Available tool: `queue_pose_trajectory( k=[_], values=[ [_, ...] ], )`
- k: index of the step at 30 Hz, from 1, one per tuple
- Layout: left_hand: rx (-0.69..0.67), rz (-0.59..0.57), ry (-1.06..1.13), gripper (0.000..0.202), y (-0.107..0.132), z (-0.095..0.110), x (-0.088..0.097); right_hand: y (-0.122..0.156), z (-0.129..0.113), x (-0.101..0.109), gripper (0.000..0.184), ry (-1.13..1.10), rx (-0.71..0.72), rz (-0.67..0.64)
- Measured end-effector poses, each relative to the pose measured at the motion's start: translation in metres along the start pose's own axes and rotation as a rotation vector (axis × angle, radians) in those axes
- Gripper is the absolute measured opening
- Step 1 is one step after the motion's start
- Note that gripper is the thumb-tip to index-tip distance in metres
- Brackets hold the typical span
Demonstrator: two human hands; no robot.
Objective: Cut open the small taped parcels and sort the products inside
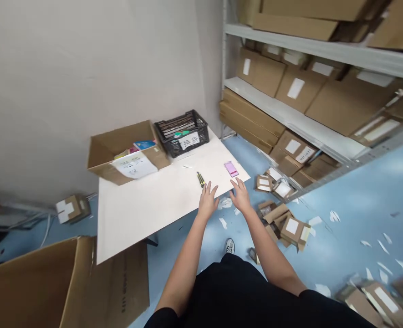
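Observation:
My left hand [208, 199] is at the front edge of the white table [136, 214], fingers spread and holding nothing. Just beyond its fingertips lies a yellow and black box cutter [200, 179]. My right hand [240, 196] hovers by the table's right front edge, fingers apart and bare. Close ahead of it, a flat pink and purple packet [231, 169] rests on the tabletop. Neither hand appears to touch the cutter or the packet.
An open cardboard box [126, 164] and a black plastic crate [184, 134] stand along the table's back. Metal shelving [317, 123] with cardboard boxes rises on the right. Small boxes [292, 228] and paper scraps litter the blue floor. A large open carton [68, 282] sits front left.

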State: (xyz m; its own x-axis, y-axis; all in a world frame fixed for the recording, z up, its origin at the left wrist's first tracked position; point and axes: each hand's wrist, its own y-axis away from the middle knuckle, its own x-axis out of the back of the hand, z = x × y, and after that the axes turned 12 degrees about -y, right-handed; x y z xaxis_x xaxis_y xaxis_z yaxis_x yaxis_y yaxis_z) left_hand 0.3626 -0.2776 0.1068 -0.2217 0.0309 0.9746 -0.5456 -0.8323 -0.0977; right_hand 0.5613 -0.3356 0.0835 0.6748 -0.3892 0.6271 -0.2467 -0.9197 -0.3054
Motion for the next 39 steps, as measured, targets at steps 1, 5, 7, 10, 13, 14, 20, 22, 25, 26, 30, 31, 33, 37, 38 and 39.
queue_pose_trajectory(
  k=[1,5,7,10,13,14,20,22,25,26,30,31,33,37,38,39],
  values=[
    [0.026,0.016,0.003,0.059,0.011,-0.016,0.005,-0.004,-0.017,-0.014,0.058,-0.009,0.038,-0.020],
    [0.171,0.078,0.013,0.059,0.069,-0.086,0.027,-0.010,-0.091,-0.078,0.059,-0.075,0.186,-0.113],
    [0.268,0.118,0.022,0.059,0.105,-0.123,0.039,-0.006,-0.130,-0.115,0.057,-0.107,0.259,-0.180],
    [0.439,0.182,0.041,0.058,0.165,-0.181,0.057,0.008,-0.187,-0.173,0.056,-0.138,0.355,-0.287],
    [0.613,0.236,0.063,0.059,0.232,-0.238,0.074,0.028,-0.249,-0.236,0.055,-0.174,0.449,-0.398],
    [0.667,0.251,0.068,0.059,0.257,-0.256,0.080,0.037,-0.271,-0.258,0.055,-0.191,0.482,-0.441],
    [0.973,0.417,0.067,0.058,0.423,-0.344,0.118,0.112,-0.409,-0.374,0.060,-0.294,0.688,-0.729],
    [1.094,0.489,0.065,0.058,0.479,-0.361,0.127,0.140,-0.448,-0.403,0.060,-0.326,0.757,-0.816],
    [1.278,0.587,0.068,0.056,0.550,-0.377,0.131,0.178,-0.494,-0.439,0.060,-0.368,0.855,-0.928],
    [1.336,0.613,0.074,0.056,0.570,-0.380,0.130,0.190,-0.506,-0.450,0.061,-0.376,0.881,-0.962],
    [1.497,0.672,0.102,0.056,0.627,-0.389,0.120,0.224,-0.543,-0.487,0.063,-0.377,0.947,-1.093],
    [1.525,0.680,0.106,0.056,0.637,-0.390,0.118,0.230,-0.551,-0.495,0.064,-0.375,0.956,-1.119],
    [1.577,0.690,0.112,0.056,0.652,-0.395,0.114,0.239,-0.565,-0.512,0.064,-0.376,0.970,-1.161],
    [1.655,0.698,0.137,0.057,0.672,-0.411,0.113,0.248,-0.592,-0.549,0.062,-0.379,0.994,-1.228],
    [1.674,0.697,0.144,0.057,0.676,-0.417,0.113,0.249,-0.599,-0.560,0.062,-0.378,1.002,-1.246],
    [1.695,0.696,0.149,0.057,0.679,-0.423,0.114,0.249,-0.606,-0.571,0.062,-0.376,1.011,-1.267]
  ],
)
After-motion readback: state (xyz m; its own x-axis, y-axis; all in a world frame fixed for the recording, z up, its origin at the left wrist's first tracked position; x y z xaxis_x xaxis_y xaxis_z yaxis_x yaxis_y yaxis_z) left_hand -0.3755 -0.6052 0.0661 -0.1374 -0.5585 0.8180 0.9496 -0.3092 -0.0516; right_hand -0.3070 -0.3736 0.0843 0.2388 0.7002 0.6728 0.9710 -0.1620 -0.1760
